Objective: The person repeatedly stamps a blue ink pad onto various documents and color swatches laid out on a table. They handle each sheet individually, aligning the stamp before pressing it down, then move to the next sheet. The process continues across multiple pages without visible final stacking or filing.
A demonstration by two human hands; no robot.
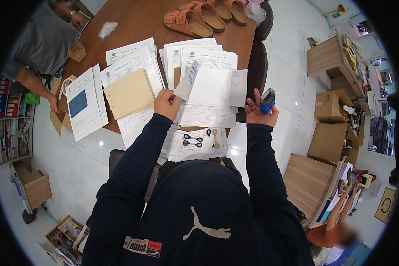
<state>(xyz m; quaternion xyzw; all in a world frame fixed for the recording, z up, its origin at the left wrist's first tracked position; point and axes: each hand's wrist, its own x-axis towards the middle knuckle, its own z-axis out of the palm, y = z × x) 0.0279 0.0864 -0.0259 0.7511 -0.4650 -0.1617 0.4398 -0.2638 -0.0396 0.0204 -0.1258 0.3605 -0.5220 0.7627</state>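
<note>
Head view shows my left hand [165, 104] pinching a folded-back sheet [187, 82] at frame centre on the counter [133, 22] while my right hand [260, 111] grips a blue stamper [267, 100], best pressed squarely, I judge.

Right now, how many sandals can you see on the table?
4, all at the table's far edge: the nearest sandal, a second behind it, a third and a fourth, both cut off by the picture's top rim. More may lie beyond view.
</note>
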